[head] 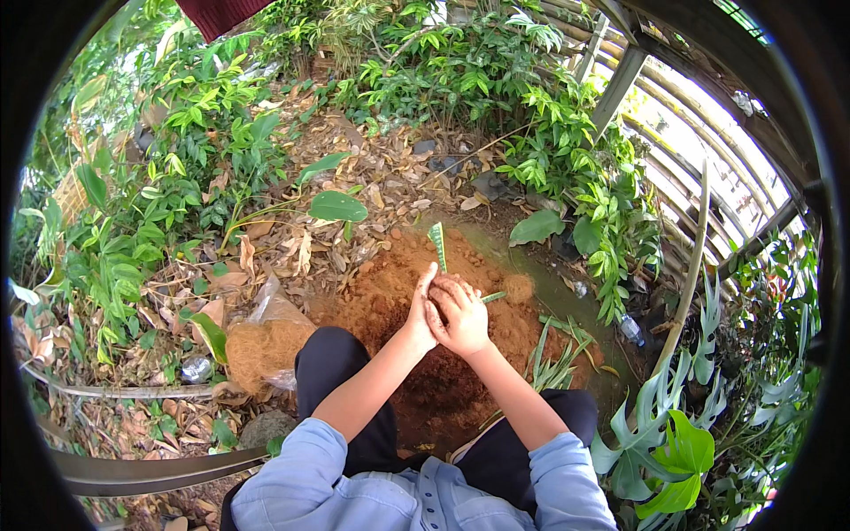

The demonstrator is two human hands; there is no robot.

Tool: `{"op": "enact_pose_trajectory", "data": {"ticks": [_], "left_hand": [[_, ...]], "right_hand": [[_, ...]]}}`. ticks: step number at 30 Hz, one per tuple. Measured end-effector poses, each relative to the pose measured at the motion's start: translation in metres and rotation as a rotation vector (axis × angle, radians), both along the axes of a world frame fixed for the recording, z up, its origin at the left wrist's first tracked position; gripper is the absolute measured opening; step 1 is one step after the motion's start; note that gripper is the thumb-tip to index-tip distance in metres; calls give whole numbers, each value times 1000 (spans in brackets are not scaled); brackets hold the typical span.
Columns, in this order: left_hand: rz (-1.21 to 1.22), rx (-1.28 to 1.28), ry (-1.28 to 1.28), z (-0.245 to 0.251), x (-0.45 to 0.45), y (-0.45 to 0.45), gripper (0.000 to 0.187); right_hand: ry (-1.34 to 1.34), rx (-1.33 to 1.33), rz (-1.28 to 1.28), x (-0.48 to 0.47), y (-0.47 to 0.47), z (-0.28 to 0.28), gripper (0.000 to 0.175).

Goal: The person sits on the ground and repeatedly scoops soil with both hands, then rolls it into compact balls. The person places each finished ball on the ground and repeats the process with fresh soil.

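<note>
My left hand (422,308) and my right hand (457,314) are cupped together over a mound of reddish-brown soil (372,299), with dirt on their fingers. A variegated snake plant leaf (437,244) sticks up just beyond the fingertips. Its base is hidden by the hands, and so is whatever lies between the palms. Another narrow green leaf piece (494,297) points out to the right of my right hand, near a small ball of brown fibre (519,289). Cut green leaves (554,362) lie on the soil's right side.
A clear plastic bag of brown coir-like fibre (269,345) lies left of my knee. Dry leaves and green shrubs surround the soil. A plastic bottle (631,330) and a slatted wooden fence (704,139) are at the right, a stone (267,428) at lower left.
</note>
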State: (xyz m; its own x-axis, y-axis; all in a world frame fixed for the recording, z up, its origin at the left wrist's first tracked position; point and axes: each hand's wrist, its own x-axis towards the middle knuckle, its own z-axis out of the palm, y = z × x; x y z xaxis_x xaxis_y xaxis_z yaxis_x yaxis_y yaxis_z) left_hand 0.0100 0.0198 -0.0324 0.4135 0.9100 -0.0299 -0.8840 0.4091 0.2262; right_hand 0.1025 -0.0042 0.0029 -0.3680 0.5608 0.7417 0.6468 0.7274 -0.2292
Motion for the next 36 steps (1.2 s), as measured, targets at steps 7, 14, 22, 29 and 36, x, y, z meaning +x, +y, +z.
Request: {"op": "enact_pose_trajectory", "data": {"ticks": [7, 14, 22, 29, 36], "left_hand": [[47, -109, 206, 30, -8, -8, 48], [12, -140, 177, 12, -3, -6, 28], [20, -107, 376, 12, 0, -5, 40], [-124, -55, 335, 3, -3, -9, 47], [-9, -155, 223, -3, 1, -1, 60]], "right_hand": [[60, -77, 7, 6, 0, 32, 49], [59, 51, -122, -2, -3, -4, 26], [78, 200, -171, -4, -3, -21, 30], [63, 141, -124, 1, -8, -27, 35], [-7, -234, -38, 10, -11, 4, 62]]}}
